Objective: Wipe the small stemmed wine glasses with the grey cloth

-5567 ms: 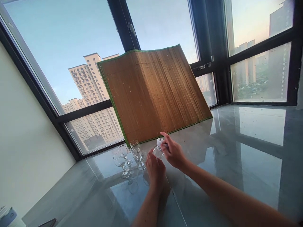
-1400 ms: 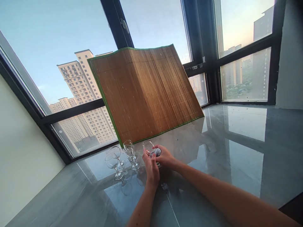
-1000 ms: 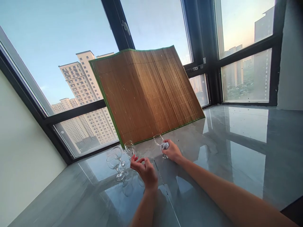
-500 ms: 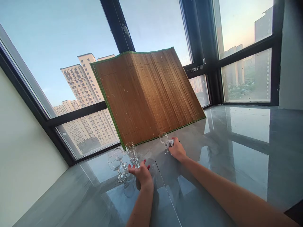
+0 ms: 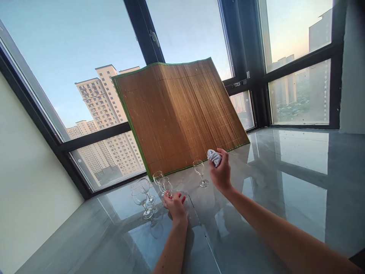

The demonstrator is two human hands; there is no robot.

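My right hand (image 5: 221,173) is raised above the glossy grey table (image 5: 285,198) and is closed on a small crumpled white cloth (image 5: 214,156). Just left of it a clear wine glass (image 5: 199,171) stands alone, upright. My left hand (image 5: 175,205) is closed around the stem of another wine glass (image 5: 165,186), which stands at the right of a cluster. Three more wine glasses (image 5: 142,196) stand close together to its left.
A brown bamboo mat (image 5: 176,114) with green edging leans upright against the dark window frame behind the glasses. Large windows run along the back and right sides. A pale wall borders the table on the left.
My right hand set the wiped glass down to the right, let go and lifted with the cloth. My left hand moved to the cluster and took hold of another glass's stem.
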